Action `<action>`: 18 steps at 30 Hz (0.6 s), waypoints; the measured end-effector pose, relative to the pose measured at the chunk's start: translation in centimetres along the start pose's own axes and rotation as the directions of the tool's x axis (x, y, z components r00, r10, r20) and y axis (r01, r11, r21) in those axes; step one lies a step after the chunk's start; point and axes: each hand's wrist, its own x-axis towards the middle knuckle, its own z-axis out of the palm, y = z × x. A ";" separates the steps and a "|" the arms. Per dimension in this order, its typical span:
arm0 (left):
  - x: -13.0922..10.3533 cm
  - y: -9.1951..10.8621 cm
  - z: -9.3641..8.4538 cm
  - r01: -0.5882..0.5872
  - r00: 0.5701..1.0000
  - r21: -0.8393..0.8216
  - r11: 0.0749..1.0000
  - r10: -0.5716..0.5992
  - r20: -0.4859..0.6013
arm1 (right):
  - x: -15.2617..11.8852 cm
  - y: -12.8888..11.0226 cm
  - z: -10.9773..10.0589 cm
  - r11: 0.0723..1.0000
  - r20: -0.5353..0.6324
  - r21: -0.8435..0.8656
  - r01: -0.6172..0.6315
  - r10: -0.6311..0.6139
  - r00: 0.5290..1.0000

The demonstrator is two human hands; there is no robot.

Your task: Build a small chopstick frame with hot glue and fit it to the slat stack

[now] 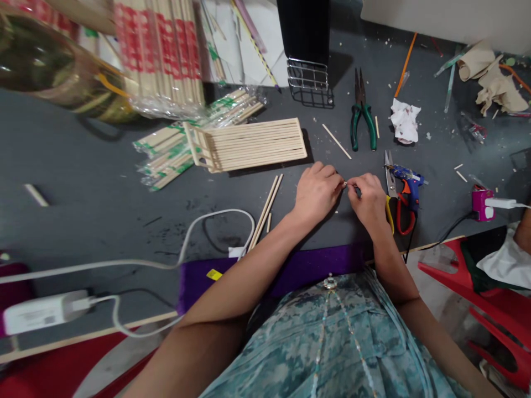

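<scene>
My left hand [317, 190] and my right hand [368, 198] meet over the dark grey table [103, 221]. Each pinches with thumb and forefinger at a tiny item between them, too small to name. Beyond my left hand lies a rack of pale sticks [257, 145] with an upright end at its left. Loose round sticks [265, 213] lie left of my left wrist. A thin stick [337, 141] rests ahead of my fingers. Scissors [390, 182] with red and yellow handles and a blue glue gun [410, 185] lie just right of my right hand.
Green-handled pliers [362, 119] and crumpled white paper [405, 120] lie farther back. Packs of chopsticks [160, 55] and a black holder with a wire basket [307, 77] stand behind the rack. A white cable [145, 264] loops at left. Part of another person shows at the right edge.
</scene>
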 end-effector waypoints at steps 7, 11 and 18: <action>0.0 0.2 -0.3 -0.023 1.000 0.065 0.998 0.023 0.006 | 0.2 0.0 -0.1 1.000 0.023 0.029 -0.003 0.002 1.000; 0.1 0.4 -0.4 -0.043 0.999 0.097 0.994 0.044 -0.003 | 0.3 -0.1 0.0 1.000 0.029 0.005 0.007 -0.007 1.000; 0.1 0.1 0.2 -0.041 0.999 0.050 0.998 0.042 -0.032 | 0.3 0.3 0.5 1.000 0.001 -0.012 0.023 -0.023 1.000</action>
